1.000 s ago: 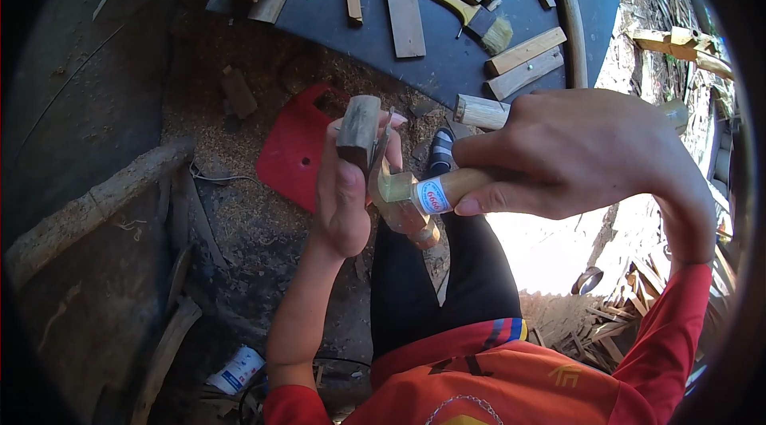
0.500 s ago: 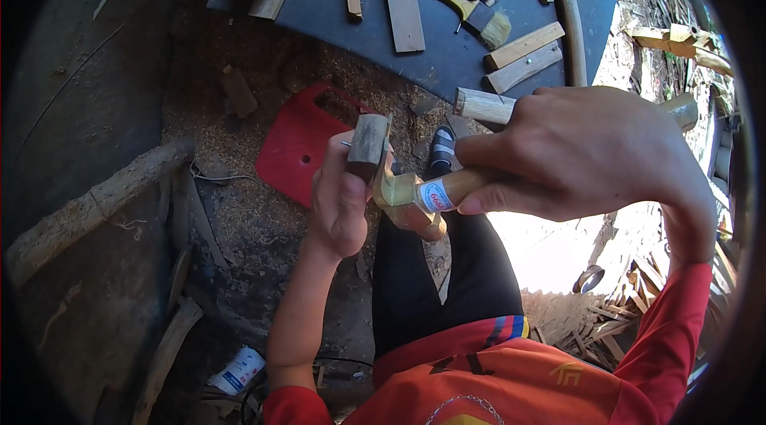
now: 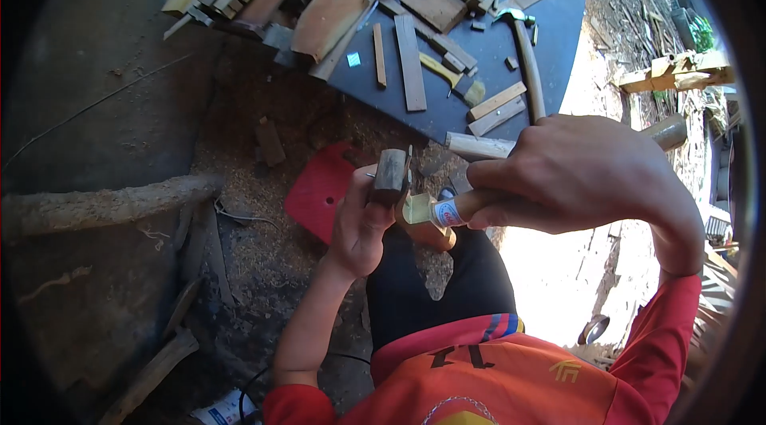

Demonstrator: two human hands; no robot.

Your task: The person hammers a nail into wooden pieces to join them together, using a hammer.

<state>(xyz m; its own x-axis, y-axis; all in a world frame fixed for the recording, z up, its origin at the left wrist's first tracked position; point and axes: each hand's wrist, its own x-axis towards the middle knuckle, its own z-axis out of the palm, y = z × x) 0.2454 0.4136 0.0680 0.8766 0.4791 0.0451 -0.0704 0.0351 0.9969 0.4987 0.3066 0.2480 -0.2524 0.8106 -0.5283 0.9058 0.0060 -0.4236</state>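
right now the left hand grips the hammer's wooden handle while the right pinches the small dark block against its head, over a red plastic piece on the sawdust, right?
Not quite: the hands are swapped. In the head view the right hand grips the hammer by its wooden handle, and the left hand pinches the small dark block at its head. The red plastic piece does lie on the sawdust below.

The right hand (image 3: 590, 177) is wrapped around a wooden hammer handle (image 3: 455, 209) with a red and white label, while the left hand (image 3: 363, 221) pinches a small dark wood block (image 3: 391, 173) against the hammer's head. Beyond them a red plastic stool (image 3: 319, 189) stands on sawdust, and a dark surface (image 3: 550, 34) carries wood offcuts, a brush (image 3: 451, 79) and another hammer (image 3: 523, 50).
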